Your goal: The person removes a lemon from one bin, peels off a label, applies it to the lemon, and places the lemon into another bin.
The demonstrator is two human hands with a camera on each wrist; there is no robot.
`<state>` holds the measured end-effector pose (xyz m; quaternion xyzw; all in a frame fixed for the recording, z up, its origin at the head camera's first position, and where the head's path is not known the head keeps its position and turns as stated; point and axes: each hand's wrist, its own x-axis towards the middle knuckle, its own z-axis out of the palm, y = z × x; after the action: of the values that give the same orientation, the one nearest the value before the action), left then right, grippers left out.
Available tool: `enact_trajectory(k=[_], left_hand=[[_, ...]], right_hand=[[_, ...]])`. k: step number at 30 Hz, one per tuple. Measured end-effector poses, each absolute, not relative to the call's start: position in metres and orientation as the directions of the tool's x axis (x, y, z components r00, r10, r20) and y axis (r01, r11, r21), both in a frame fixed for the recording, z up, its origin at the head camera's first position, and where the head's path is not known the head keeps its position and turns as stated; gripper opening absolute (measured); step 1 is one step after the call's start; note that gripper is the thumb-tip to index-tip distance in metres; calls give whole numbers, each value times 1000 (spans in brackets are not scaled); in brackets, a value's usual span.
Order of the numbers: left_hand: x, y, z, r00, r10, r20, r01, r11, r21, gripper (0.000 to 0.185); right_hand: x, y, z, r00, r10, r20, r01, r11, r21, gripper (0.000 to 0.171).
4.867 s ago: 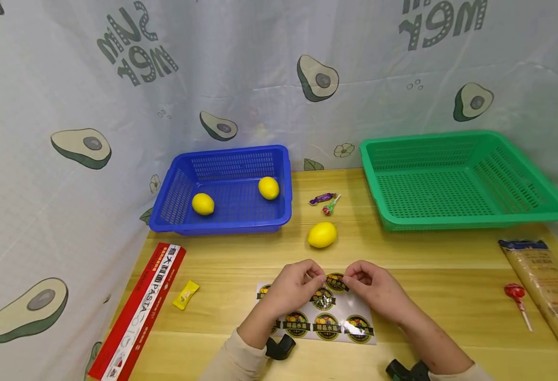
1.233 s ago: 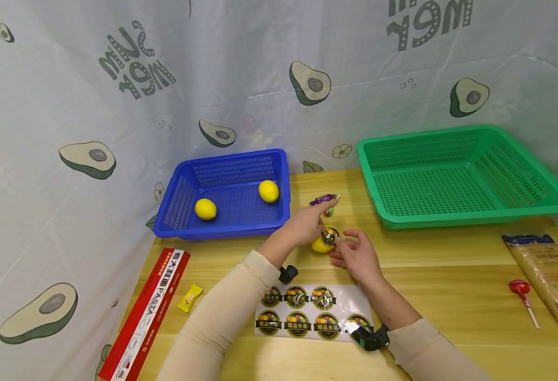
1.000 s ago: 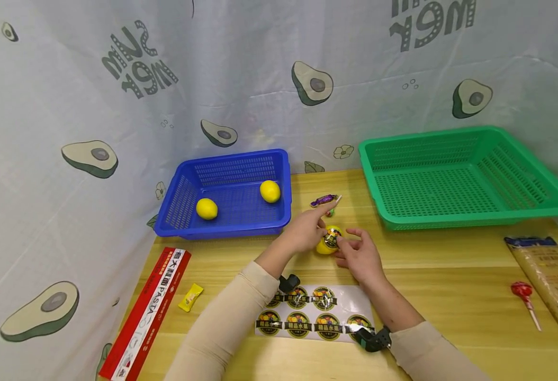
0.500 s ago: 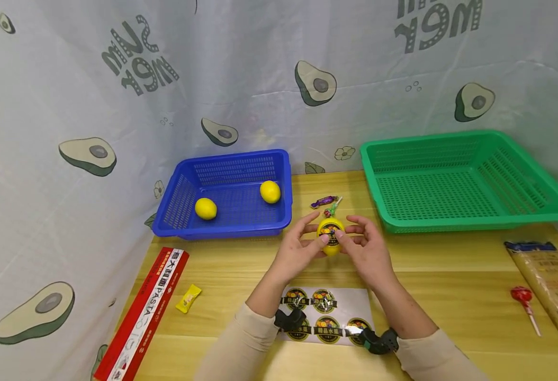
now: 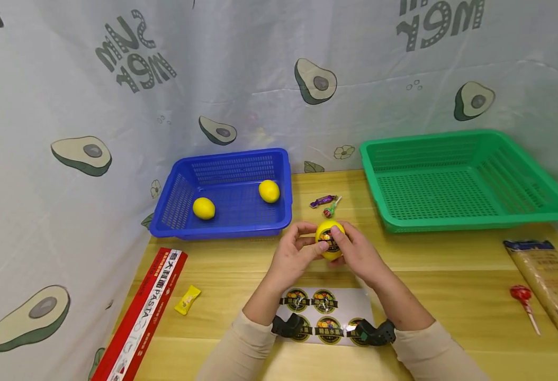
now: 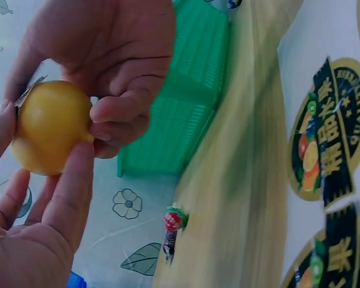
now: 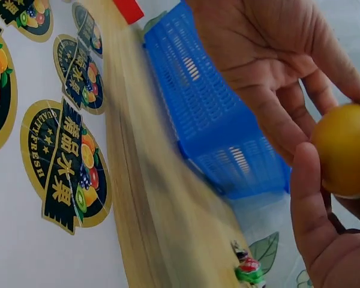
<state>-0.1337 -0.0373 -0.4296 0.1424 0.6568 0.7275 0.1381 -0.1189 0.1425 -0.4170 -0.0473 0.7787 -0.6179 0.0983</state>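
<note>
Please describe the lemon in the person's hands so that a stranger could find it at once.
Look in front of the blue basket, over the wooden table. There the left hand and right hand hold one lemon. Unlike the two basket lemons, it bears a round dark sticker.

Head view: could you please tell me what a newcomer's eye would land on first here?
Probably the yellow lemon with a round dark sticker on it, held above the wooden table between the left hand and right hand. Next, the blue basket holding two lemons at back left, and the green basket at back right.
</note>
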Motion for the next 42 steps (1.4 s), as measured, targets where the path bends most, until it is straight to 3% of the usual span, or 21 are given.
enact_trajectory(k=[11,28,35,42], left_hand=[[-127,-36,-424,-944,326,44,46,0,999,21],[-123,-30,-425,-949,313,32,16,-54,998,13],[-124,-29,-427,-945,327,6,-44,-145,988,12],[-125,-28,-426,-954,299,-17,-50,-104,993,10]], right_hand=[[-119,144,-419,-994,-93,-48,30,194,-981,49],[-124,142,-424,-998,21,-58,61,299,-952,55],[-123,138,-427,-999,18,-42,45,280,-959,52],[-123,142,-429,-999,-51,-5,-10,286,-958,52]])
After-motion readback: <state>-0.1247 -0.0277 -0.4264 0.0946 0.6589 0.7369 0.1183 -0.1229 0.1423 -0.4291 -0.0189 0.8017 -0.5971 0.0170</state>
